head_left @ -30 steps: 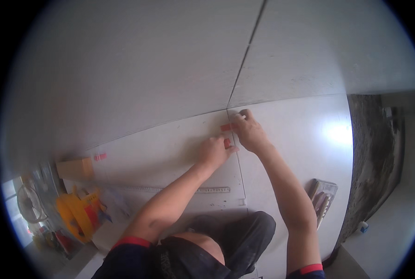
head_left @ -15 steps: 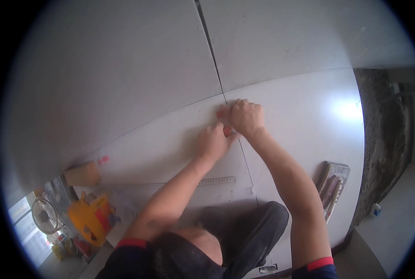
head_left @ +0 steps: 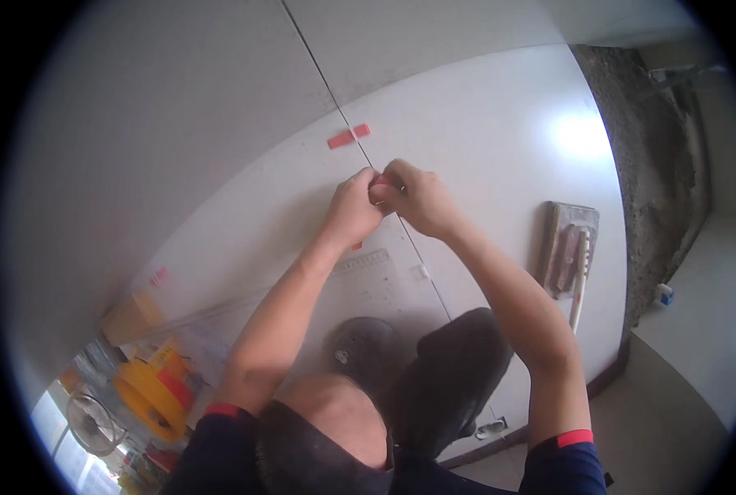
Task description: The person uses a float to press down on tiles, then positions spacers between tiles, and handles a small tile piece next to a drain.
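Note:
My left hand (head_left: 353, 206) and my right hand (head_left: 419, 196) meet over the thin joint between two large pale tiles (head_left: 483, 140). Their fingers close around a small red wedge (head_left: 379, 183), mostly covered by them. Just beyond, another red wedge (head_left: 339, 141) lies across the same joint, with a thin white clip through its middle. Beside my left wrist, a bit of an orange-red piece (head_left: 356, 246) shows, the rest hidden. Nearer my knees, a small white clip (head_left: 420, 271) stands at the joint.
A grey float (head_left: 558, 272) with a white-handled tool on it lies right. Left are a long metal ruler (head_left: 365, 262), a cardboard box (head_left: 133, 318), a yellow container (head_left: 149, 392) and a fan (head_left: 94, 422). Rough dark ground (head_left: 657, 181) borders the tiles' right edge.
The view has shifted. My hands have come nearer along the joint, leaving the far red wedge uncovered; both now close together on another red wedge.

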Tool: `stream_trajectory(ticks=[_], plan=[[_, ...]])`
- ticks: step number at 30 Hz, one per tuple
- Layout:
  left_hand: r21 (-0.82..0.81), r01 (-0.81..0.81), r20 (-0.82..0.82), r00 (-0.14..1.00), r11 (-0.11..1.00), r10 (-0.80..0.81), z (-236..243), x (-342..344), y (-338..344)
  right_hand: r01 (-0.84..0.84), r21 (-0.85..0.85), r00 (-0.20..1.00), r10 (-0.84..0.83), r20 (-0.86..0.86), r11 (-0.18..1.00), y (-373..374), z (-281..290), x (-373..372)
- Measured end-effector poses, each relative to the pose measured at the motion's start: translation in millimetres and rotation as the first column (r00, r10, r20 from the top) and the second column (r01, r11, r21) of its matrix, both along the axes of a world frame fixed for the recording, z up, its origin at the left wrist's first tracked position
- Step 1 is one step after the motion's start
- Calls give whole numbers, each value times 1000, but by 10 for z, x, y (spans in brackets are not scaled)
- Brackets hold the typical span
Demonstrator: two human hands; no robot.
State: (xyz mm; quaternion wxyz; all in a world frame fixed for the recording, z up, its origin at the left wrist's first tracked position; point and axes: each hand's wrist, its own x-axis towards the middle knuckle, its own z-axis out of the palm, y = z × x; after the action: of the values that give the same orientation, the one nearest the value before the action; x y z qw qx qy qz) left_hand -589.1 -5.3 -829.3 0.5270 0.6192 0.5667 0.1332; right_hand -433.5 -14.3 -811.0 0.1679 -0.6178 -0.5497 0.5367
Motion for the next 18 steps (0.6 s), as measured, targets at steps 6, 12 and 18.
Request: stream_trajectory(ticks=[6, 12, 18], plan=[[-167, 179, -15, 983, 970, -184, -42, 61, -124, 278, -134, 960, -279, 10, 951, -533, -89, 823], [89, 333, -268, 916, 939, -299, -252, 206, -322, 157, -271, 987, -145, 62, 950, -1172, -222, 779], [158, 375, -350, 886, 914, -303, -415, 315, -267, 248, -413, 969, -222, 111, 876, -1115, -213, 744]])
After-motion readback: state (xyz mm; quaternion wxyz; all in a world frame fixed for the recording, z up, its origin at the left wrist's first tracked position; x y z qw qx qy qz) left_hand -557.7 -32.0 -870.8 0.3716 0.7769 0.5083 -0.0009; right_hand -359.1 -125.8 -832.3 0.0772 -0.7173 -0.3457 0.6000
